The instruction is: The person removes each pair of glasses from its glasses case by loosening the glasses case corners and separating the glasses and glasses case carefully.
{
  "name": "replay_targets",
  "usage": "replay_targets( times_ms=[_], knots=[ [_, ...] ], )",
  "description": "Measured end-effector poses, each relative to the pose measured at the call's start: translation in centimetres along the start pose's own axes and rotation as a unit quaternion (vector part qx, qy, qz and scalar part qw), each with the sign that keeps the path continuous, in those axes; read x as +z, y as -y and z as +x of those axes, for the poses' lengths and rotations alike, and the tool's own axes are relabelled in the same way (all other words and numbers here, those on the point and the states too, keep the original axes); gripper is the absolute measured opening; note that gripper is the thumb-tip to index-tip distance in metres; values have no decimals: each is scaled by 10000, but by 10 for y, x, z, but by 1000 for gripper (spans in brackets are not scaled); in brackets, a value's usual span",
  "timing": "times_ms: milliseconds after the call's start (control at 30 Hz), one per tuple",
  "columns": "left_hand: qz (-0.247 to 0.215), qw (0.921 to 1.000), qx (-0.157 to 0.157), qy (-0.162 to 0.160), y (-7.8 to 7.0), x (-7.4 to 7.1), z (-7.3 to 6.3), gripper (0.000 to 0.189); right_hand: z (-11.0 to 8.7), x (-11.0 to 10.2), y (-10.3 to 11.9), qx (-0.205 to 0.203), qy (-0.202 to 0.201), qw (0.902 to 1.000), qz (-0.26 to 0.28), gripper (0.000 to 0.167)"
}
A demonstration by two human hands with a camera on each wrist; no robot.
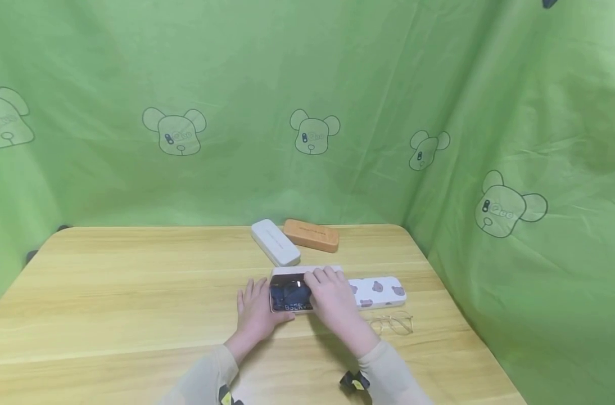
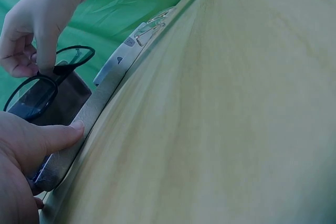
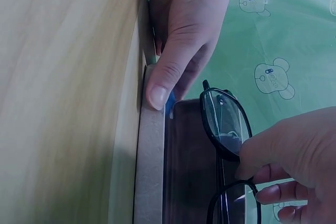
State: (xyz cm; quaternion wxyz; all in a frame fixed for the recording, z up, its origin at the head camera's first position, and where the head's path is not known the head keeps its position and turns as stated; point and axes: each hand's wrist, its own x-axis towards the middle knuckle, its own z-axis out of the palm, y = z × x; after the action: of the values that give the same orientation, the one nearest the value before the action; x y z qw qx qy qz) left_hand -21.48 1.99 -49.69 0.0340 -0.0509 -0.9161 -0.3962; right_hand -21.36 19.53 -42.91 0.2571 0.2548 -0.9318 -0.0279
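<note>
My left hand (image 1: 257,315) holds the left end of a light grey glasses case (image 3: 149,166), its thumb (image 2: 63,136) along the front wall. The case lies open on the table, showing a dark inside with pale lettering. Over it, my right hand (image 1: 333,292) pinches black-framed glasses (image 3: 223,121) near the bridge between thumb and fingers. In the left wrist view both lenses stick out on either side of these fingers, tilted above the case. From the head view the right hand covers part of the glasses and the case's right end.
A white case with brown bear prints (image 1: 378,287) lies just right of the open case. Thin gold-framed glasses (image 1: 401,322) rest in front of it. Behind are a closed white case (image 1: 274,242) and an orange case (image 1: 312,233). Green curtains (image 1: 247,180) surround the wooden table (image 1: 110,304).
</note>
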Motion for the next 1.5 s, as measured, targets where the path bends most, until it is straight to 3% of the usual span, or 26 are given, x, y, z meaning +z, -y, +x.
replay_targets(
  times_ms=[333, 1033, 1200, 1500],
  knots=[
    [-16, 10000, 48, -23, -1, 0, 0, 98, -9, -7, -3, -169, -398, 9991, -29, 28],
    [119, 9999, 68, -16, 0, -1, 0, 100, -35, -17, -10, -327, -650, 9973, -115, 24],
    [100, 9999, 45, 8, 1, -1, 0, 100, -38, -15, -11, -412, -549, 9976, -57, 25],
    [87, 10000, 1, 33, 1, -1, 0, 100, -41, -13, -7, -341, 60, 9994, -11, 30]
  ],
)
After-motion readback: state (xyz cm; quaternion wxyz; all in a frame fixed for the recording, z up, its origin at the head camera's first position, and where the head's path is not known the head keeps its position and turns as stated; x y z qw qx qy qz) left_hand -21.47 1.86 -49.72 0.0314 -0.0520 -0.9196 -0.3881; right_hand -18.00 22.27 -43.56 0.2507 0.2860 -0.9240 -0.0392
